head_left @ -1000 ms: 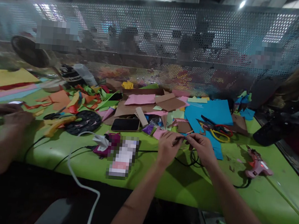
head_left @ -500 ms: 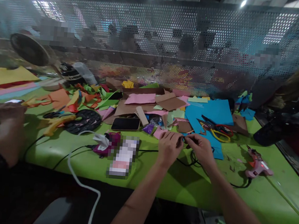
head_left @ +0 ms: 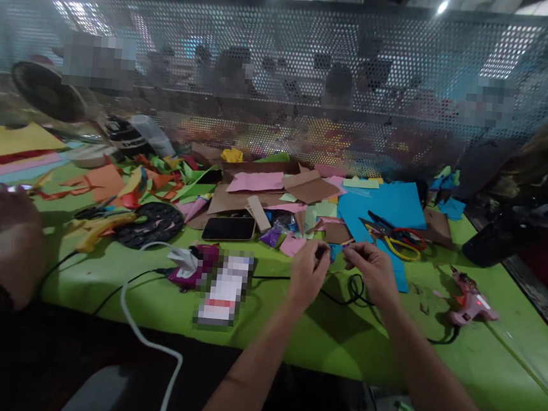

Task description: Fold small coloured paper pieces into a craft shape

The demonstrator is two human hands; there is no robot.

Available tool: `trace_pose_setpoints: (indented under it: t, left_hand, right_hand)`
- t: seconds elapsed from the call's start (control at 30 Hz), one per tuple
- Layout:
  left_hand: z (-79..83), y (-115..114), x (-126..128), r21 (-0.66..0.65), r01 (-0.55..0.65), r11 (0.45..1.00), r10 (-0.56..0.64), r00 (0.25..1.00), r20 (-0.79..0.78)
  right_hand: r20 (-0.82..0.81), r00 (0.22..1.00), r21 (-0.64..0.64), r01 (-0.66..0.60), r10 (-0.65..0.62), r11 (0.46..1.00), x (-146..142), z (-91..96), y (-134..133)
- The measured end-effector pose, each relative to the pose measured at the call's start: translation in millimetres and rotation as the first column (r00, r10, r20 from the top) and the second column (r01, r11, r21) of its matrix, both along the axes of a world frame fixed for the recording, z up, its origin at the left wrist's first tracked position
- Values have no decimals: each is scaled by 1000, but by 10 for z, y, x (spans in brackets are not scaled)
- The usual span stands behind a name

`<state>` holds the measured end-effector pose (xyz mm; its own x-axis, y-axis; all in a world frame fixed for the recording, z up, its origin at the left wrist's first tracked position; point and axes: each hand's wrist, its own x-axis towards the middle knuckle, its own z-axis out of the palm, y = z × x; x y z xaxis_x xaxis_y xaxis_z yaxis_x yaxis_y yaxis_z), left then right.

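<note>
Left-hand grip: the left hand (head_left: 309, 272) curls thumb and fingers toward one another, but one cannot tell whether they close on anything. The right hand (head_left: 371, 270) has thumb and forefinger pinched together; anything between them is too small to make out. Between the hands, just beside the left fingertips, shows a blue scrap (head_left: 334, 252), right of the middle of the green counter (head_left: 259, 316); whether held or lying there is unclear. A looped black cable (head_left: 355, 291) lies near the right hand. Beyond it are yellow-handled scissors (head_left: 403, 247) and a blue sheet (head_left: 392, 203) toward the back edge. Near the right edge rests a pink glue gun (head_left: 475, 306); near the left edge, a co-worker's hand (head_left: 6, 224).
</note>
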<state>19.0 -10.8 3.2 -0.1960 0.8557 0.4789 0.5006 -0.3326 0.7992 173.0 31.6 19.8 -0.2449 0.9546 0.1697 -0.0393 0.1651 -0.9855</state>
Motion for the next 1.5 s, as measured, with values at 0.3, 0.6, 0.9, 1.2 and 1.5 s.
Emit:
trace_pose_setpoints:
  t: [0.3,0.6,0.9,1.2,1.5]
  left_hand:
    - [-8,5,35,95,17,995,-3,990,-138]
    - [6,-6,89,221,22,975,36,966,-255]
    - [-3,-3,71,164,5,986,5,998,-64]
    - [-3,-1,53,-44,131,990,-104,915,390]
    - [0,68,22,-98,249,964,-132,762,633]
  right_hand:
    - [95,996,52,-3,-2,999,-11,-40,-6]
    - [104,993,-14,58,-56,998,-55,2,-28]
    - [150,988,16,34,-36,999,-35,-33,-41]
    - [31,999,88,25,-28,996,-49,-16,-58]
    - [-32,997,51,70,-68,996,-56,-23,-52]
